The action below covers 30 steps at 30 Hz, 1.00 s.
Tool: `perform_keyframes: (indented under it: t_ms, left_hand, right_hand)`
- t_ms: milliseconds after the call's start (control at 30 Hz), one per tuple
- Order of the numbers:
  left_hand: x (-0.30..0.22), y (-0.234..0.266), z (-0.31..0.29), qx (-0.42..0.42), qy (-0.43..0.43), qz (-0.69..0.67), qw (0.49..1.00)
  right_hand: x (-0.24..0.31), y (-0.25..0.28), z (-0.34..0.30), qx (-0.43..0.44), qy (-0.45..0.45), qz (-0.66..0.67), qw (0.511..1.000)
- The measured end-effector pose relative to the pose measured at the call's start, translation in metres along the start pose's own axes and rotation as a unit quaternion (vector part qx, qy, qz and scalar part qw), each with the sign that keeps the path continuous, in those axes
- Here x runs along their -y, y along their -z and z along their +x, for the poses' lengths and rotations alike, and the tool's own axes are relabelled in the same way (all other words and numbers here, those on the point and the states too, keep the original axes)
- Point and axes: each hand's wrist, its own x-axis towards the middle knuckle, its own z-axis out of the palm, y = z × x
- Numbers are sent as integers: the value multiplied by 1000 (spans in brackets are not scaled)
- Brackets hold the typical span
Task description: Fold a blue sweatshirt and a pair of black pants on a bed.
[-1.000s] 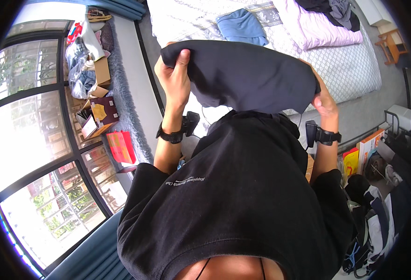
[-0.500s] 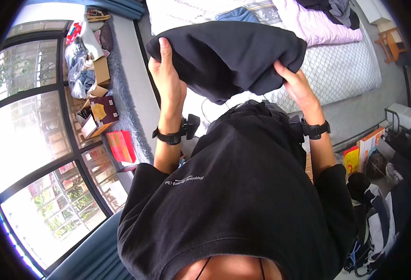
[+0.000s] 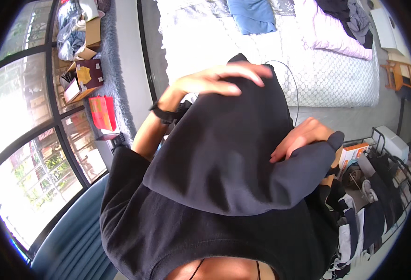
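Observation:
A plain black cloth garment point(image 3: 224, 140) hangs against my chest, its rounded lower edge lying over my black T-shirt. What kind of garment it is cannot be made out. My left hand point(image 3: 217, 80) is open over its upper part, fingers stretched out, a little blurred. On the other side, my right hand point(image 3: 303, 137) has its fingers bent and pressed together on the cloth. A flap of the same cloth rises over my right wrist and partly hides it.
Ahead is a bed with a white patterned cover point(image 3: 326, 84), a folded blue cloth point(image 3: 251, 16) and a pink quilt point(image 3: 329, 28). Boxes and a red bag point(image 3: 103, 113) line the window side at left. Clothes hang on a rack point(image 3: 373, 219) at right.
Both hands have come down and nearer my chest with the black garment, which now drapes over my front. My left hand has opened, and the view has shifted, showing more bed.

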Motion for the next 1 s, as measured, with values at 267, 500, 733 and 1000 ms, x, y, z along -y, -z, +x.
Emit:
perform_keyframes:
  t_ms: [267, 500, 733, 1000]
  left_hand:
    - [59, -11, -5, 118, 113, 256, 953]
    - [90, 28, 21, 155, 29, 170, 973]
    - [99, 36, 1, 138, -1, 154, 978]
    - [116, 41, -25, 113, -26, 125, 985]
  right_hand:
    - [45, 14, 5, 60, -72, -97, 991]
    - [2, 32, 25, -619, -129, -107, 767]
    - [-113, 92, -44, -439, -484, -198, 731]
    - [-77, 72, -35, -501, -354, 67, 787]
